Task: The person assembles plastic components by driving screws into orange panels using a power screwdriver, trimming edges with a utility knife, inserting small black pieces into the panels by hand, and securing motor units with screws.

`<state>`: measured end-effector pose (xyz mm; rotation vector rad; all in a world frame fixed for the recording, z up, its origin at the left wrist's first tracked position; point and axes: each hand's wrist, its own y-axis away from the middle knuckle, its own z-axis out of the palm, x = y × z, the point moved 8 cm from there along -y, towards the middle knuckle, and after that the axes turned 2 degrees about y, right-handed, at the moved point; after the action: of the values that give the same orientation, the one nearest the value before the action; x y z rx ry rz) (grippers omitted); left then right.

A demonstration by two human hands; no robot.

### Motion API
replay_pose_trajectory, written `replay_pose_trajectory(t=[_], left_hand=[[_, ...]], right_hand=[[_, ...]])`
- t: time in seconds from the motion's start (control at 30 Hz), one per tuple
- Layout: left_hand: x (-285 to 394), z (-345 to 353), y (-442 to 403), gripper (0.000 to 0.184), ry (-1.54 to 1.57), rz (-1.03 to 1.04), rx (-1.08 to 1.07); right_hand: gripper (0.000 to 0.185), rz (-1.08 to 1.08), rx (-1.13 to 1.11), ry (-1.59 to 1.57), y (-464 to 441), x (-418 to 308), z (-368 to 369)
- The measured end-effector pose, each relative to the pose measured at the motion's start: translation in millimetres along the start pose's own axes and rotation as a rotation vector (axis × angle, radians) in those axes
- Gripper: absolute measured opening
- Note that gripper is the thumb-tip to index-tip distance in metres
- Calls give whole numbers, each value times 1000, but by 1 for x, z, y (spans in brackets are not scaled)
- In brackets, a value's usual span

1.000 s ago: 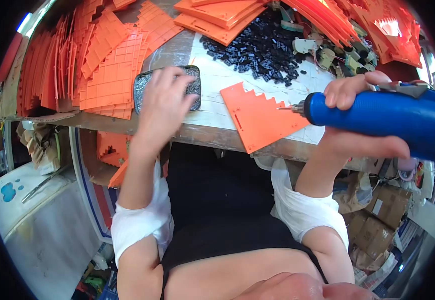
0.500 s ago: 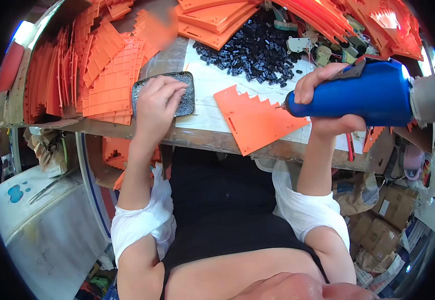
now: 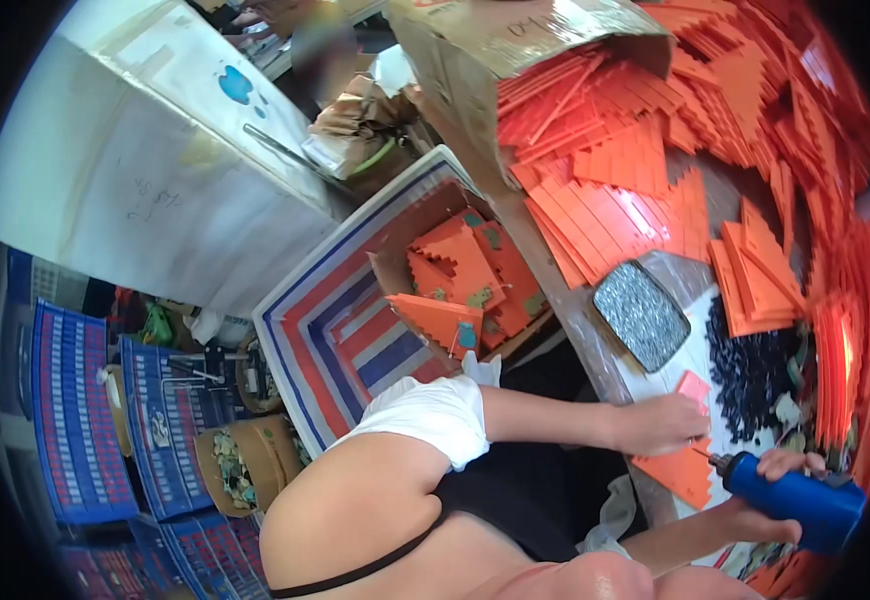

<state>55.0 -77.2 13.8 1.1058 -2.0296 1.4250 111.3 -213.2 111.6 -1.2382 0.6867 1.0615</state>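
Driver gripped in right hand, fingers wrapped round; bit just beside left hand, fingers bunched, cannot tell whether holding anything. Panel lies on table, left of driver. Best: bit square to panel, fingertips clear.

The power driver is coloured blue, the plate orange and the small parts black, while the sheeting is striped in red, white and blue and the sleeve is plain white.
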Motion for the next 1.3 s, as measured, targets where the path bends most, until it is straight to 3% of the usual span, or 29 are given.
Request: replay_pose_trajectory(t=[0.23,0.4,0.43,0.47,0.53,0.73,0.83,0.9,1.03,1.13,1.23,1.3], left_hand=[[-4,7,1,12,17,0,-30],[-6,10,-1,9,40,-22,-69],[-6,10,-2,9,45,-16,-66],[-6,9,-3,9,45,-19,-69],[-5,8,-3,7,26,-8,-87],[-6,5,-1,7,81,-44,-66],[-7,4,-1,8,101,-42,-42],[-6,4,-1,8,99,-34,-49],[-4,6,-1,7,68,-9,-96],[-4,8,-1,8,66,-13,-134],[-3,9,-1,8,74,-10,-156],[-3,10,-1,9,98,-2,-139]], right_hand=[[91,-21,-55,-117,2,18,-10],[83,8,-260,-233,0,35,-25],[72,35,-453,-274,-5,30,-19],[72,37,-451,-275,-16,33,-27],[65,28,-848,-436,-13,28,-7],[63,-26,-831,-352,-8,16,4],[68,-35,-701,-398,-10,16,-6],[72,2,-814,-344,-12,13,2],[75,9,-757,-337,-11,10,5],[73,55,-876,-347,-8,6,17],[75,98,-739,-353,-4,9,12],[80,42,-487,-344,-3,17,-3]])
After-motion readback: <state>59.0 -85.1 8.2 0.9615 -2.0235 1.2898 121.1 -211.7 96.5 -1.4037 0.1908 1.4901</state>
